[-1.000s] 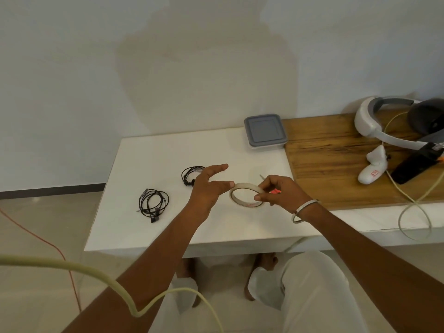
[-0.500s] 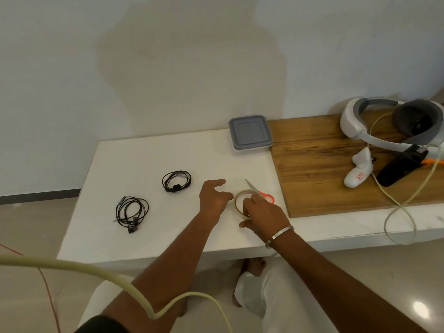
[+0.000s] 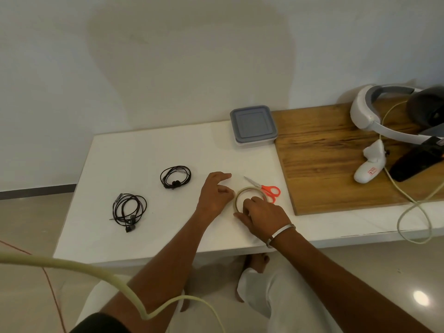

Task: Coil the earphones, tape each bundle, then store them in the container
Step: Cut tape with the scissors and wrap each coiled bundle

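The tape roll [image 3: 248,197] lies flat on the desk [image 3: 144,152], scissors [image 3: 266,188] just right of it. The right hand [image 3: 260,215] grips its near rim; the left hand [image 3: 215,193], loosely curled and empty, touches its left edge. Both earphone bundles [image 3: 175,176] lie well left.

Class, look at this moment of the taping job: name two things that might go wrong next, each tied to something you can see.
1. The scissors lie right beside the tape roll under the right hand; fingers may catch the blades.
2. The coiled earphones look untaped; lifting them carelessly may undo the coil.
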Available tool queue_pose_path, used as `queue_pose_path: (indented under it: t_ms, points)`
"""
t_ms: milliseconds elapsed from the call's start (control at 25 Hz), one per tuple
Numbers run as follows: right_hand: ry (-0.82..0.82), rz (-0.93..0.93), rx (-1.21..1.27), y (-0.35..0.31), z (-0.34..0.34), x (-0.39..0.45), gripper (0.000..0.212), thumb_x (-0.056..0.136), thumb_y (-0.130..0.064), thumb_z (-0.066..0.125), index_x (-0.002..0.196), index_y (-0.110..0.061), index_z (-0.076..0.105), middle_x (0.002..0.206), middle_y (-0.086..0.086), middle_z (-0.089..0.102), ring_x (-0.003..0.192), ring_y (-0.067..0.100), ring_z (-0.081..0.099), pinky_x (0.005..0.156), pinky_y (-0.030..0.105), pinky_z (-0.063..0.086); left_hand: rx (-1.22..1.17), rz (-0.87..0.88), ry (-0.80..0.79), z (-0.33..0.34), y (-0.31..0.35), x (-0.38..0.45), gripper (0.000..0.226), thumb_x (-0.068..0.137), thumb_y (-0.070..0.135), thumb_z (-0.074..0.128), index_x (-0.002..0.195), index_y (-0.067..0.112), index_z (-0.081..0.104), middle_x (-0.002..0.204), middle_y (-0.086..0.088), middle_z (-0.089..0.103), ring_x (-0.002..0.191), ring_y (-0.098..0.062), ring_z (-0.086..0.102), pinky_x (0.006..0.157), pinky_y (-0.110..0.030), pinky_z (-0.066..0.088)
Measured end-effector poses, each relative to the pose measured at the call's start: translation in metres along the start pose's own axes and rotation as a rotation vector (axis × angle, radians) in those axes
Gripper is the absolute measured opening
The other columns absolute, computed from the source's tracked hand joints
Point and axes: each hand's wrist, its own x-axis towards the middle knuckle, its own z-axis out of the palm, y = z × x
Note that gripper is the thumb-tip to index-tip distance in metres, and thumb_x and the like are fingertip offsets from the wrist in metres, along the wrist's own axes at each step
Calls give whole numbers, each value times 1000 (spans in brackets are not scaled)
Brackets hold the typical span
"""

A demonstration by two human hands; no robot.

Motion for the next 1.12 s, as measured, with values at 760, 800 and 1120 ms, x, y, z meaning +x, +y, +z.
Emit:
queue_pose_path:
  t_ms: [760, 800, 1120]
  points:
    - [36, -114, -48, 23, -3, 59, 20, 88, -1, 51, 104, -11, 59, 110, 9, 56, 102, 28, 49, 81, 34, 37, -75, -114, 33, -3, 2, 5, 47, 77, -3, 70, 116, 20, 58, 133, 6, 48, 88, -15, 67, 78, -23, 51]
    - [42, -122, -32, 23, -2, 59, 20, 88, 0, 51, 103, -9, 59, 108, 11, 57, 100, 30, 51, 81, 34, 38, -42, -124, 63, 0, 4, 6, 49, 75, -2, 70, 118, 18, 58, 132, 6, 48, 88, -16, 66, 75, -20, 49]
    - [82, -163, -21, 27, 2, 54, 24, 88, 0, 52, 109, -9, 59, 110, 12, 56, 100, 29, 51, 84, 34, 41, 192, -96, 273, 15, 11, 8, 80, 68, -8, 71, 139, 2, 36, 143, -4, 28, 113, -16, 51, 83, -16, 38]
